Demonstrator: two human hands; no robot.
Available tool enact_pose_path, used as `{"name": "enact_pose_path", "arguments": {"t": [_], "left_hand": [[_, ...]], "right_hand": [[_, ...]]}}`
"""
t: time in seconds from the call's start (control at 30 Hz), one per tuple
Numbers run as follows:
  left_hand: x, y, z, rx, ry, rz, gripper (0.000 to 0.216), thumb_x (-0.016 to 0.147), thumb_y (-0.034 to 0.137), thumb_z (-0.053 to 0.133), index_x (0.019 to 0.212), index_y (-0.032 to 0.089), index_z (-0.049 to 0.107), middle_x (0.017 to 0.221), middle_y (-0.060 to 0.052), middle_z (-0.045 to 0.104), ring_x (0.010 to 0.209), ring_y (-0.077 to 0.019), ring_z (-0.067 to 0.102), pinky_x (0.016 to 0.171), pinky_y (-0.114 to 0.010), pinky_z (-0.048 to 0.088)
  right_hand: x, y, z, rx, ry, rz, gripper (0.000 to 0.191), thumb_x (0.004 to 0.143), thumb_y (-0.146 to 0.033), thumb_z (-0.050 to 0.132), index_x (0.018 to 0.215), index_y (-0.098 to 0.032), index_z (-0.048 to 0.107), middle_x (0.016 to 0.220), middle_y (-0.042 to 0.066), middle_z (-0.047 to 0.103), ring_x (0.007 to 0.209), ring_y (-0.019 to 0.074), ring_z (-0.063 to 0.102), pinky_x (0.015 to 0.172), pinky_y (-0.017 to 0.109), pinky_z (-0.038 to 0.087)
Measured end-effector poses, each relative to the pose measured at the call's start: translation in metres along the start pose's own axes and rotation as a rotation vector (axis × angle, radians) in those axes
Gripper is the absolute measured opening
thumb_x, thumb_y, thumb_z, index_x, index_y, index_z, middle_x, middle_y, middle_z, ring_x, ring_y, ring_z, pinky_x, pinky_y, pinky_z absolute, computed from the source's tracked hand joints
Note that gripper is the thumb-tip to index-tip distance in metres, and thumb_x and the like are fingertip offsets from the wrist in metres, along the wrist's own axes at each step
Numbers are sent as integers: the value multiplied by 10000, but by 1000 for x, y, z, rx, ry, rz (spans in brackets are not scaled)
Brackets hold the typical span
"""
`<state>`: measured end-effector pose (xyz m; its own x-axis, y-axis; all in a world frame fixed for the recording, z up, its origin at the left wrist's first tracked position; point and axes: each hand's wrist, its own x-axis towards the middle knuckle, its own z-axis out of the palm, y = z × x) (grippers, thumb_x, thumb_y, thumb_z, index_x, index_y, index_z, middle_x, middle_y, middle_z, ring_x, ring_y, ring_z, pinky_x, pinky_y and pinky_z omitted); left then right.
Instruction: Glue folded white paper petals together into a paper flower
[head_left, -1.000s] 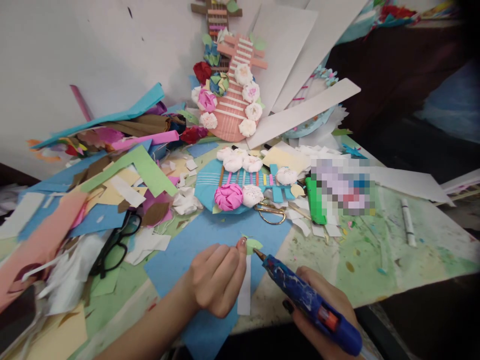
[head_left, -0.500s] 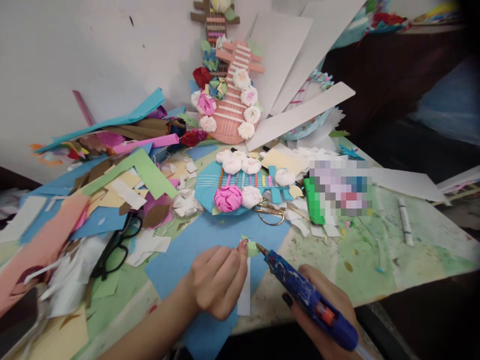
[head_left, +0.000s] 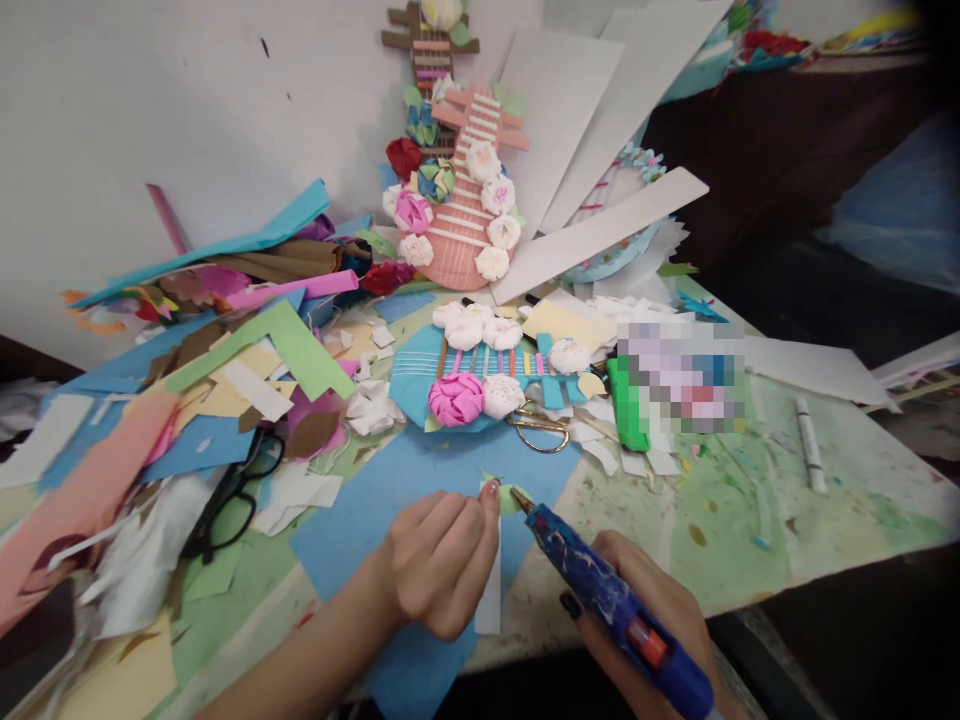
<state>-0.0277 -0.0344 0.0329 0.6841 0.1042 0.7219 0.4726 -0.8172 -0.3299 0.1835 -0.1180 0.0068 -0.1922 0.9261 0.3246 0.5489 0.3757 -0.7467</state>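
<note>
My left hand (head_left: pixel 439 565) rests curled on a blue paper sheet (head_left: pixel 360 520), its fingertip pressing down a small green paper leaf (head_left: pixel 517 498). My right hand (head_left: pixel 652 625) grips a blue hot glue gun (head_left: pixel 615 605), and the gun's nozzle tip touches the leaf's right edge. A white paper strip (head_left: pixel 491 590) lies under my left hand. Just beyond, a blue paper guitar craft (head_left: pixel 480 375) with pink and white paper flowers lies flat.
Gold scissors (head_left: pixel 540 428) lie right of the craft, black glasses (head_left: pixel 232 485) to the left. Heaps of coloured paper scraps (head_left: pixel 210 360) fill the left side. A pink paper guitar (head_left: pixel 469 200) and white boards (head_left: pixel 600 235) lean on the wall. A glue stick (head_left: pixel 810 445) lies at right.
The glue gun's nozzle has crept slightly left, closer onto the green leaf. My left hand has stayed almost still.
</note>
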Motion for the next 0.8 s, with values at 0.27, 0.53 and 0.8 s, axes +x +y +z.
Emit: {"name": "enact_pose_path", "arguments": {"t": [0.27,0.53,0.8], "left_hand": [[-3,-1,1,11,9,-44,135,849,-7,518,901,-2,642,576,-87,622,533,-184,591,415,-294,467],[0,0,4,-22,14,-43,137,842,-26,515,834,-24,652,546,-93,596,550,-187,582,434,-288,448],[-2,2,2,-2,22,-48,134,833,-28,531,827,-8,663,550,-88,595,554,-183,573,430,-285,444]], "right_hand": [[-2,3,-3,-24,-17,-67,157,868,-178,502,804,-225,366,673,-29,411,582,124,480,492,217,379],[-6,5,-1,-18,1,-58,147,872,-147,489,812,-219,375,686,-21,397,600,131,460,519,235,375],[-8,7,0,-26,16,-36,126,874,-141,501,843,-212,401,704,-14,416,622,134,481,537,230,403]]}}
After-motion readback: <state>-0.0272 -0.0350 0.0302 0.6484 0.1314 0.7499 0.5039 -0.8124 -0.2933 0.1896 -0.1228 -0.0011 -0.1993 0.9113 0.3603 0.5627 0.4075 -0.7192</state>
